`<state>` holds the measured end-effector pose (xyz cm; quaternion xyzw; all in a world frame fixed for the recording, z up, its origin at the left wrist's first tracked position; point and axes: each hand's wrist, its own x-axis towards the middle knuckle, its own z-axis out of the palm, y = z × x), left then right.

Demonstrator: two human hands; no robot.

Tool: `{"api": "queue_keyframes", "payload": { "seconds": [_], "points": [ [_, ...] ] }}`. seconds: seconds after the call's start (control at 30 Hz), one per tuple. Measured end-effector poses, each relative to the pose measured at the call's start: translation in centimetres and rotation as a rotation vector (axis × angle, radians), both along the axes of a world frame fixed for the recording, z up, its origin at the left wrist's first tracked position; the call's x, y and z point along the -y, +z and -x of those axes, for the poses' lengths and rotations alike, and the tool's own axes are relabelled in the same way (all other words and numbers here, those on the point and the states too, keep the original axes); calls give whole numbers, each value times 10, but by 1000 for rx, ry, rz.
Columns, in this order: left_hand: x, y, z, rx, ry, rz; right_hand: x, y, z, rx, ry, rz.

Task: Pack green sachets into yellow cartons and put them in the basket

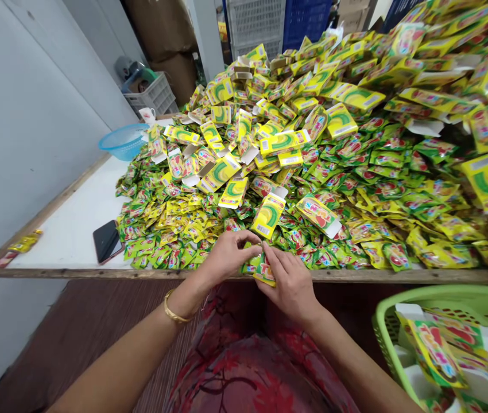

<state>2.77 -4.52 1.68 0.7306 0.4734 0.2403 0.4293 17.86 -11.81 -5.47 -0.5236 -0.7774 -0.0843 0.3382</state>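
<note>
At the table's front edge, my left hand [228, 256] has thumb and fingertips pinched around a small green packet [250, 266]. My right hand [290, 282] is wrapped round a small printed carton [266, 274], right up against that packet. Fingers cover much of both, so I cannot tell whether the packet is partly inside the carton. Just beyond my fingertips a yellow carton [269, 214] lies on the heap. Another carton with an open white flap [318, 215] rests to its right. Loose green and yellow packets [175, 229] spread around them.
A big mound of yellow cartons [356, 74] covers the table's back and right. A phone [108, 241] and a yellow wrapper [24, 243] lie on the left. A blue basket [124, 143] stands near the wall. At lower right, a green basket [382, 321] holds cartons.
</note>
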Motion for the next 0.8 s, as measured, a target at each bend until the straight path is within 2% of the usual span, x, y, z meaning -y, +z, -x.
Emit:
{"api": "queue_keyframes", "payload": {
  "seconds": [0.13,0.33,0.43,0.5,0.57,0.73,0.8],
  "points": [
    [8,2,9,113,40,135,0,-1,-5,-42,-46,1],
    [10,-9,12,-46,7,118,1,0,-5,56,-69,-3],
    [4,-10,9,-108,-74,139,2,0,-8,107,-56,-5],
    [1,-8,8,-92,-162,198,4,0,-9,91,-41,-11],
    [0,-7,7,-68,-197,229,5,0,-11,57,-38,-20],
    [8,-4,2,56,-21,119,3,1,-10,36,-82,-44],
    [10,-4,-1,46,-32,100,3,1,-9,64,-68,-41]
  ]
}}
